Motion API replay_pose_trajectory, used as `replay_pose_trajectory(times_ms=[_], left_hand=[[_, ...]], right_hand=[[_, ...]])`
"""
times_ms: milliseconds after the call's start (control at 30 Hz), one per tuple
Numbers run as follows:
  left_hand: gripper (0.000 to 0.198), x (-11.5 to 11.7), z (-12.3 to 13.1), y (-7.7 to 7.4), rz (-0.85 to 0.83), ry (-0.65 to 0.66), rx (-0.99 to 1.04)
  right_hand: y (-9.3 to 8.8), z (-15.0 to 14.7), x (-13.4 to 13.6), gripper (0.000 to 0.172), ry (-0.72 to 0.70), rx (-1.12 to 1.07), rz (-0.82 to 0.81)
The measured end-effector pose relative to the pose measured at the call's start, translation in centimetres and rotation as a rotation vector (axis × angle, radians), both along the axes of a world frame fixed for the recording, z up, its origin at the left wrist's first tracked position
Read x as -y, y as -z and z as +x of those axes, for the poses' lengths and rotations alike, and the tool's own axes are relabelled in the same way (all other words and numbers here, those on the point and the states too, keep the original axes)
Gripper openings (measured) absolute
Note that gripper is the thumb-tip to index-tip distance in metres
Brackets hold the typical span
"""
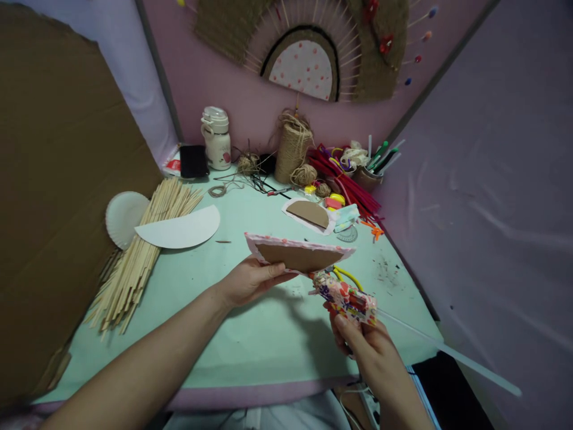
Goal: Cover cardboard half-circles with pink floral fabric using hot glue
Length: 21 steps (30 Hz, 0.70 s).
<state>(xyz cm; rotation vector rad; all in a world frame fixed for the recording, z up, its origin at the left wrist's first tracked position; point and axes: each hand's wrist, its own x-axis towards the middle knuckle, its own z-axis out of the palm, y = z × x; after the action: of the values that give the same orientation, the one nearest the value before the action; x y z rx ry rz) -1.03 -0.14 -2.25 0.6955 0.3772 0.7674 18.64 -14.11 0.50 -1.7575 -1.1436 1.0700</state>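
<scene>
My left hand [249, 279] pinches the left end of a half-round cardboard piece [299, 255] edged with pink dotted fabric, and holds it up over the mint-green table [250, 334]. My right hand [364, 346] is wrapped round a glue gun [347, 297] covered in flowery stickers. The gun's nozzle points up at the lower edge of the cardboard piece. A clear glue stick [452, 353] juts from the back of the gun to the right.
A bundle of wooden skewers [138, 257], a white paper plate [122, 216] and a white half-round card [181, 229] lie at the left. A second cardboard half-round [308, 212], a twine spool [292, 147], red pipe cleaners [344, 179] and a bottle [216, 138] stand at the back. Large cardboard sheet [58, 191] leans at left.
</scene>
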Motion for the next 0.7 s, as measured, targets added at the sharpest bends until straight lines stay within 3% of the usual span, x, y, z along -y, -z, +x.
replay_pose_trajectory(times_ms=[333,700], left_hand=[[0.038,0.4,0.0,-0.7,0.023,0.029,-0.099],[0.039,0.4,0.0,-0.9,0.022,0.002,-0.111]], right_hand=[[-0.6,-0.8,-0.6,0.042,0.000,0.085,0.075],[0.7,-1.0,-0.3,0.042,0.059,0.066,0.028]])
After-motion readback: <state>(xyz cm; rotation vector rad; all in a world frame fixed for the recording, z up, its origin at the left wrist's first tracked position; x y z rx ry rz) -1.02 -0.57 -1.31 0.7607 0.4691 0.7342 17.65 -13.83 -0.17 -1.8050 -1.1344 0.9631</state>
